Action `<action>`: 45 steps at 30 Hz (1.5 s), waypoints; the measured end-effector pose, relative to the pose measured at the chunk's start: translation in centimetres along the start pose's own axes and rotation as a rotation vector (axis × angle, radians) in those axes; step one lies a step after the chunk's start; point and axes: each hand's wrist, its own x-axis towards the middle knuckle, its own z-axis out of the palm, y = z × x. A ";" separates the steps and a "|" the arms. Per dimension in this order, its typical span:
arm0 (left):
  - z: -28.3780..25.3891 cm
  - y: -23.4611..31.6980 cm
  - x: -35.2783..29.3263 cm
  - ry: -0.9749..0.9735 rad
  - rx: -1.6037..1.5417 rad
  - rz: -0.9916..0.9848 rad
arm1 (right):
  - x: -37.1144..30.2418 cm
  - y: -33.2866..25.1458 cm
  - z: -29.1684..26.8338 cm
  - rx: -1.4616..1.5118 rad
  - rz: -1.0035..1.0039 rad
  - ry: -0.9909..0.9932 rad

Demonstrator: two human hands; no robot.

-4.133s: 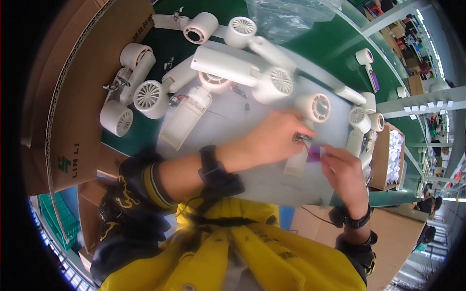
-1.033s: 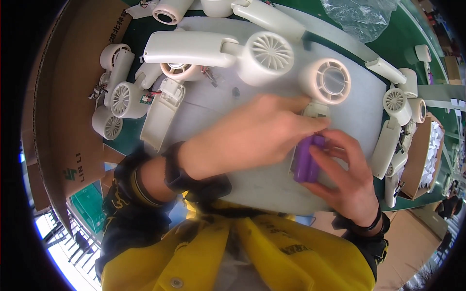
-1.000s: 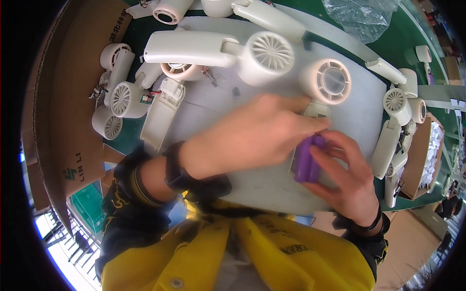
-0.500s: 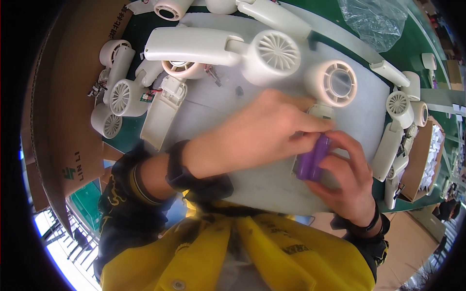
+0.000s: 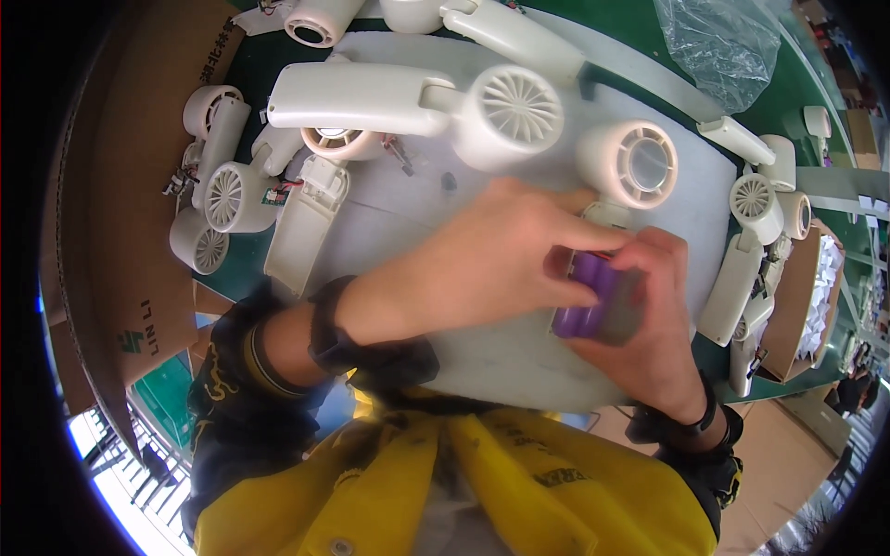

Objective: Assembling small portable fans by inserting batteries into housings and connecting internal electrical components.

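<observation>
A purple battery pack (image 5: 579, 320) of cylindrical cells lies at the open handle of a cream handheld fan. The fan's round head (image 5: 635, 165) points away from me, and much of its handle is hidden under my fingers. My left hand (image 5: 519, 246) is closed, its thumb pressed across the cells and its other fingers near the top of the handle. From the right, my right hand (image 5: 654, 306) curls around the pack, with bent fingertips at its upper end and the thumb side beneath. Fine wires by the fingertips are too blurred to make out.
A closed fan (image 5: 362, 95) lies beyond my left hand, above an opened handle shell (image 5: 311, 227). More fans (image 5: 227, 195) cluster at the left by a tall cardboard box (image 5: 130, 204). Others (image 5: 756, 208) lie at the right beside a box of white pieces (image 5: 797, 306). A clear plastic bag (image 5: 723, 46) lies far right.
My left thumb has come down across the purple cells. My right fingers have bent in more tightly at the pack's upper end, and the pack has shifted slightly left.
</observation>
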 end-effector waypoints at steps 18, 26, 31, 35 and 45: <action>2.1 -1.4 -0.2 -0.055 -0.089 -0.002 | 0.5 2.6 0.5 0.113 -0.082 0.173; 2.7 -2.3 0.0 -0.038 -0.114 0.103 | -1.4 -1.5 -1.1 -0.341 -0.239 -0.055; 3.3 -1.3 0.0 0.023 -0.132 0.102 | -1.0 -1.1 -1.3 -0.530 -0.194 -0.063; 3.2 -0.3 -0.6 0.260 -0.277 0.081 | 4.8 1.0 -2.2 -0.793 -0.152 0.278; 5.4 -4.7 0.8 0.003 0.014 0.228 | 18.1 2.4 -2.5 -0.557 -0.256 -0.057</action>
